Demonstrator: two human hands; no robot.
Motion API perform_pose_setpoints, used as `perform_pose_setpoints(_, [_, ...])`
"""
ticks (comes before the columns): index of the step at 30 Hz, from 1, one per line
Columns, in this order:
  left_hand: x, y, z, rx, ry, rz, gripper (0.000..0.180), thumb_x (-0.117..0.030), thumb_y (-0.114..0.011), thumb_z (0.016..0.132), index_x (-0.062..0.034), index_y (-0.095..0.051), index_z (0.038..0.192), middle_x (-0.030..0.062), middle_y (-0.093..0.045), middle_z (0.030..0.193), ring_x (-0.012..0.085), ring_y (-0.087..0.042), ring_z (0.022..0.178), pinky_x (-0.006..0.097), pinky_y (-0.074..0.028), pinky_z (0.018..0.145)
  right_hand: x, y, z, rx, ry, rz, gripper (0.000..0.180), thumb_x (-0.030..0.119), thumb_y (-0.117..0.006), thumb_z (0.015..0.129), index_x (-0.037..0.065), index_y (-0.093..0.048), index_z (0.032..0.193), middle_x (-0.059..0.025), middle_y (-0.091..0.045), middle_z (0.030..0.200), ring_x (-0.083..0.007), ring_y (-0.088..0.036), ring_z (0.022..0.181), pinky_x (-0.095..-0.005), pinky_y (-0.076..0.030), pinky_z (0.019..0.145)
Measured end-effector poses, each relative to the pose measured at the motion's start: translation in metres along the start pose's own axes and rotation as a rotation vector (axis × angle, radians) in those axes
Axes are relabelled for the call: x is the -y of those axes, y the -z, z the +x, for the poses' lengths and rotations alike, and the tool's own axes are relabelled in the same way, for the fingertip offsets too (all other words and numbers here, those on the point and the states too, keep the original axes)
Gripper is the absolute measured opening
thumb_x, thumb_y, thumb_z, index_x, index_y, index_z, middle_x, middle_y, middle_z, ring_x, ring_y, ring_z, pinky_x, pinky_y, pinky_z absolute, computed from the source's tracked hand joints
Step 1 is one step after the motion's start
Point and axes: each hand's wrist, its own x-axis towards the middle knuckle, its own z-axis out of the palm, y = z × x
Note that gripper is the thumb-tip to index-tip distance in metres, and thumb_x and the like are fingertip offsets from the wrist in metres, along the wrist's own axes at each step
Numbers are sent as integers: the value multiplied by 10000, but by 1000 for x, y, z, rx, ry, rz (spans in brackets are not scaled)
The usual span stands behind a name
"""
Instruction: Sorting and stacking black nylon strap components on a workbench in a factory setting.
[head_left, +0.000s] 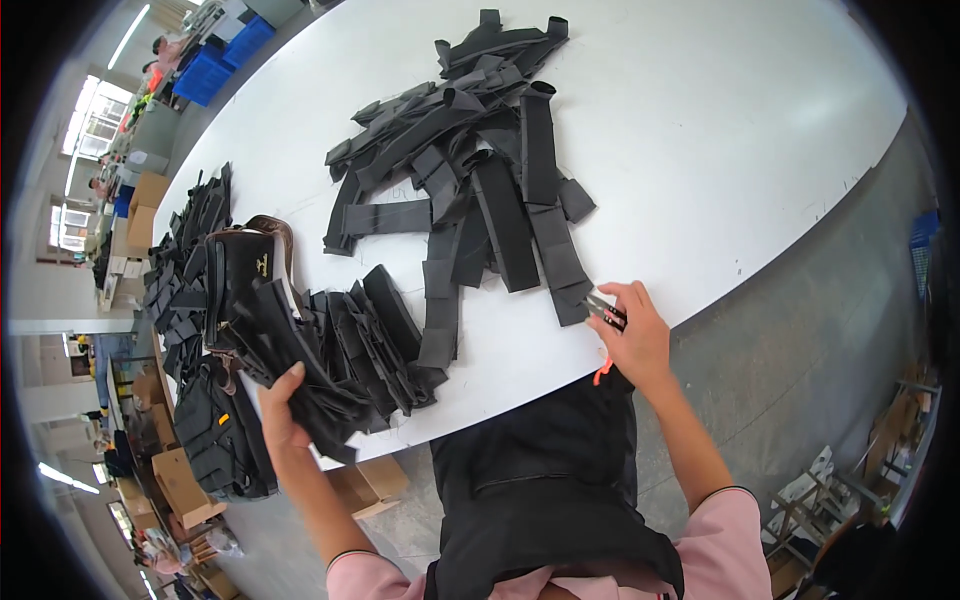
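My left hand (285, 408) grips a bundle of black fabric strips (318, 395) at the table's near left edge, thumb on top, other fingers hidden beneath. Closed around small thread snips (607, 313), my right hand (640, 340) is at the near edge; the blades point left, by the end of a long black strip (562, 275). An orange cord (603, 371) hangs below that hand. Chains of folded black strips (505, 225) lie heaped across the middle of the white table (690, 150). Stacked strips (375, 335) rest just right of the held bundle.
A dark bag (228, 275) with a brown strap stands at the table's left, beside another heap of black strips (185, 270). A black backpack (218, 440) is at the left edge. Cardboard boxes (375, 482) sit on the floor below. Far left, other people work near blue bins (203, 77).
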Motion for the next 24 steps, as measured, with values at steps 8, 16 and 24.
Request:
perform_pose_setpoints(8, [72,53,71,-357,-120,949,1050,-281,-789,620,-7,-158,1414,256,-289,1355,389,-345,1243,401,-302,1028,5,-42,73,-76,91,-136,352,242,-685,767,61,-547,1036,-100,-565,916,-298,-594,729,-359,-467,612])
perform_pose_setpoints(16, [24,23,39,-461,-744,1297,826,-312,-728,729,-27,-306,1379,203,-247,1425,365,-271,1303,431,-238,1059,17,46,91,220,-442,1216,449,127,-721,738,-54,-516,1094,-90,-584,882,-145,-590,737,-245,-507,647])
perform_pose_setpoints(24, [9,-159,14,331,-1076,897,514,-24,-663,726,-49,-500,1213,145,-484,1247,274,-465,1158,372,-389,939,-23,106,51,189,-263,1240,433,177,-748,665,-52,-574,988,-71,-604,762,-127,-585,634,-306,-546,625])
